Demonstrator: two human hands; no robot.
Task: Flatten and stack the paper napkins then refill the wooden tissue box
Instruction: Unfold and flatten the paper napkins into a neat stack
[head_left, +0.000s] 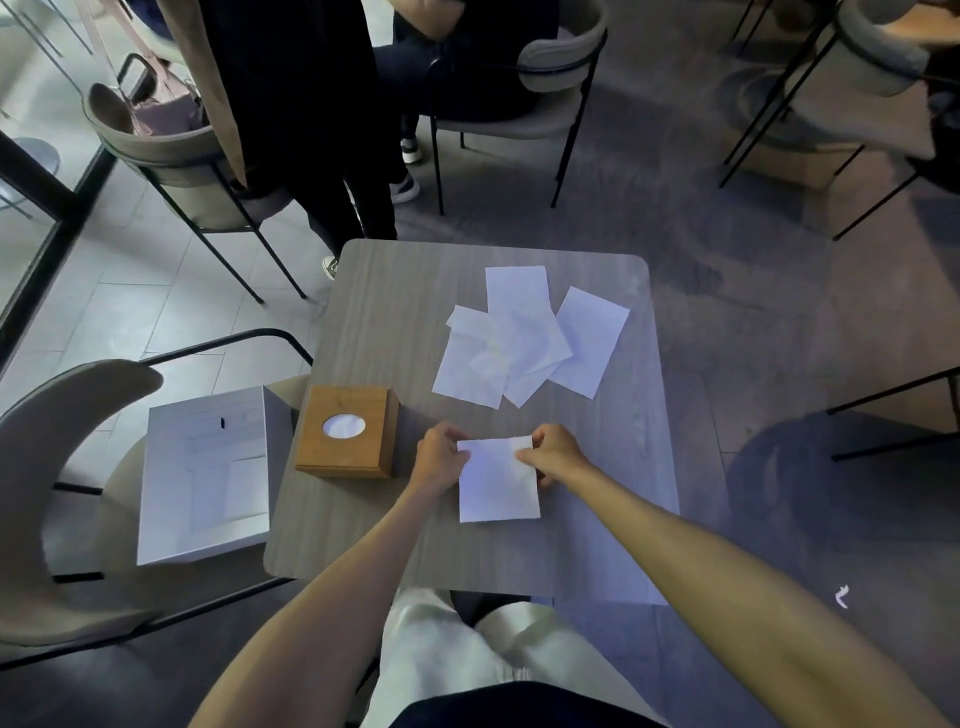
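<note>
You are pinching a white napkin (497, 480) lying near the table's (374, 322) near edge, left hand (440, 457) and right hand (557, 453) gripping its far corners. Left sits the wooden tissue box (349, 434); farther away, loose napkins (524, 338) are overlapping.

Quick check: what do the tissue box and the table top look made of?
Tissue box: looks like wood, warm brown with a matte finish and faint grain, and an oval opening on top. Table: grey wood-grain surface with straight streaks, probably laminate, though the view cannot confirm that.
</note>
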